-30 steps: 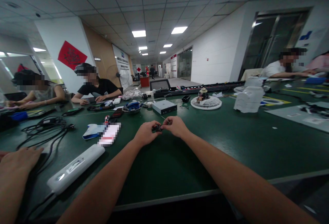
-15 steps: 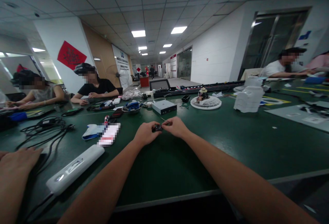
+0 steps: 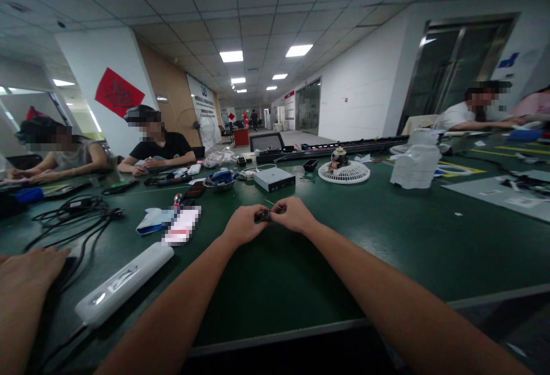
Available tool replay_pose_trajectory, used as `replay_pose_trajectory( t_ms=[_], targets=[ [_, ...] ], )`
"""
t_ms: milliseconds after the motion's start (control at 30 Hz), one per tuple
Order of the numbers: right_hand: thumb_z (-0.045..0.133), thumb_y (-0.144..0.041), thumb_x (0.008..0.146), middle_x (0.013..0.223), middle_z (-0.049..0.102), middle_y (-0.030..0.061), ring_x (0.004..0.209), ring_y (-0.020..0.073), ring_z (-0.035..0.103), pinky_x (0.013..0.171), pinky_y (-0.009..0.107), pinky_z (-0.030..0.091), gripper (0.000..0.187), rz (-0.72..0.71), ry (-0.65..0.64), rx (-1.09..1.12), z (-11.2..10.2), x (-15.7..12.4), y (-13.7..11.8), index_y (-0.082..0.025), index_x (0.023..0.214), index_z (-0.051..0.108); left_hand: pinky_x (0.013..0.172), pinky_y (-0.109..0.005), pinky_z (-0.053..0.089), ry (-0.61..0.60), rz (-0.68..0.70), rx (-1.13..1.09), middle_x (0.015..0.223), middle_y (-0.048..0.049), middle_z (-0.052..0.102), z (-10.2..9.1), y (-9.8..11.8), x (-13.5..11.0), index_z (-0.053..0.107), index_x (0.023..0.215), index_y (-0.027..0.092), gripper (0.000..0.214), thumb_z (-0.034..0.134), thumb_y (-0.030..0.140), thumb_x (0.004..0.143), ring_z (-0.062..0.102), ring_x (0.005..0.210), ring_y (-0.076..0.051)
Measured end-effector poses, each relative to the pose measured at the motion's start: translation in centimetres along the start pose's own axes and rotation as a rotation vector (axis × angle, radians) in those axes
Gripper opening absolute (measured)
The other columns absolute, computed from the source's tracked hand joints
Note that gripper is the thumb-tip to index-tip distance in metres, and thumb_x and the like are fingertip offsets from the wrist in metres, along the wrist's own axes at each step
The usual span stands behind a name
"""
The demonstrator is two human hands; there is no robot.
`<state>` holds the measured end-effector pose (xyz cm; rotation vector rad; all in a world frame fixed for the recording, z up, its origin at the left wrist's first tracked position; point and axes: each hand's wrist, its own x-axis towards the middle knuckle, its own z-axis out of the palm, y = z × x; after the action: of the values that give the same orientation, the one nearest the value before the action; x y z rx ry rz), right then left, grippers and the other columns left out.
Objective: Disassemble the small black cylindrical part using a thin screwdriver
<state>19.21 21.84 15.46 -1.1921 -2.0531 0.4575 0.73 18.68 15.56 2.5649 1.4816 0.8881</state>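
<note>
My left hand (image 3: 244, 224) is closed round a small dark part (image 3: 262, 215), whose exact kind I cannot make out. Close beside it, my right hand (image 3: 294, 214) pinches a thin, light-coloured rod (image 3: 270, 203) that points up and to the left. The fingertips of both hands meet at the dark part, just above the green table (image 3: 275, 283). Behind my hands lies a silver box-shaped disc drive (image 3: 275, 179). My fingers hide much of what they hold.
A white power strip (image 3: 124, 284), black cables (image 3: 81, 209) and a blurred pink-white object (image 3: 183, 226) lie left. Another person's hand (image 3: 34, 272) rests at the left edge. A white fan grille (image 3: 344, 172) and a white plastic housing (image 3: 415, 167) stand right.
My right fingers have shifted slightly left toward the dark part, and the thin rod's tip has moved a little left. My left hand keeps its hold.
</note>
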Motion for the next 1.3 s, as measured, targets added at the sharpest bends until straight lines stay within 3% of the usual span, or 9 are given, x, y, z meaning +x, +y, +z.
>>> replay_pose_trajectory(
  t_ms=[333,500,633,800,1033,1300],
  targets=[
    [0.068,-0.029,0.068,0.063,0.069,0.0015,0.057,0.0123,0.055,0.054,0.022,0.039,0.017,-0.005,0.067,0.054,0.2,0.2,0.4,-0.017,0.075,0.078,0.072,-0.029,0.051,0.037,-0.028,-0.017,0.089,-0.0025,0.075,0.1,-0.1,0.0,0.069,0.106,0.024,0.030,0.068,0.028,0.077,0.070,0.082,-0.021],
    [0.069,-0.029,0.068,0.055,0.064,0.0002,0.052,0.0109,0.051,0.050,0.022,0.035,0.017,-0.012,0.049,0.072,0.2,0.3,0.6,-0.016,0.073,0.078,0.073,-0.028,0.052,0.044,0.004,-0.034,0.092,-0.0019,0.075,0.0,-0.3,-0.1,0.069,0.106,0.024,0.031,0.071,0.027,0.075,0.069,0.085,-0.021],
    [0.071,-0.026,0.067,0.061,0.066,0.0000,0.054,0.0097,0.051,0.051,0.021,0.037,0.013,-0.007,0.023,0.170,0.4,0.6,1.2,-0.014,0.073,0.074,0.079,-0.030,0.052,0.049,0.031,-0.039,0.094,-0.0021,0.074,-0.1,-0.3,0.0,0.069,0.104,0.023,0.029,0.072,0.025,0.075,0.069,0.089,-0.021],
    [0.076,-0.024,0.064,0.067,0.064,-0.0002,0.053,0.0088,0.052,0.048,0.020,0.041,0.019,0.105,-0.105,0.409,0.7,0.8,1.9,-0.012,0.076,0.066,0.085,-0.034,0.050,0.034,0.060,-0.005,0.095,-0.0034,0.074,-0.2,-0.2,-0.1,0.071,0.100,0.022,0.028,0.075,0.023,0.072,0.068,0.089,-0.022],
    [0.066,-0.017,0.079,0.072,0.066,0.0006,0.047,0.0061,0.053,0.045,0.018,0.044,0.009,0.171,-0.247,0.539,0.4,0.3,1.1,-0.011,0.087,0.065,0.081,-0.030,0.051,0.014,0.031,-0.127,0.093,-0.0019,0.074,0.0,-0.1,-0.2,0.067,0.109,0.023,0.036,0.074,0.026,0.074,0.069,0.087,-0.020],
    [0.066,-0.012,0.078,0.069,0.065,-0.0020,0.044,0.0051,0.050,0.042,0.018,0.041,0.006,0.161,-0.267,0.553,0.2,0.1,0.5,-0.012,0.083,0.063,0.080,-0.029,0.050,0.022,0.044,-0.138,0.094,-0.0014,0.074,-0.1,-0.2,-0.2,0.066,0.104,0.022,0.031,0.075,0.024,0.074,0.068,0.088,-0.019]
  ],
)
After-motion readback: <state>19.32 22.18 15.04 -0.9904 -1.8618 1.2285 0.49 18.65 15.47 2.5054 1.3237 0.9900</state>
